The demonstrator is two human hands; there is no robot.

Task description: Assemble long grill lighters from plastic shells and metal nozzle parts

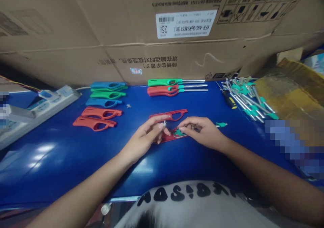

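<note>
Both hands work over a red lighter half-shell (167, 138) lying on the blue table. Between the thumb and index finger of my left hand (149, 133) is a small whitish part (164, 123). My right hand (199, 130) pinches a green trigger piece (179, 132) at the shell's right part; a thin white wire runs beside it. Just beyond my fingers lies a second red half-shell (177, 114), partly covered by my left hand. A green end piece with a metal tip (222, 124) shows right of my right hand.
Blue, green and orange-red shells (101, 112) lie at left beside a power strip (40, 115). Assembled lighters (164, 90) rest at the back, before a cardboard box (126, 25). Metal tubes with green parts (249, 98) and a screwdriver (230, 101) are at right.
</note>
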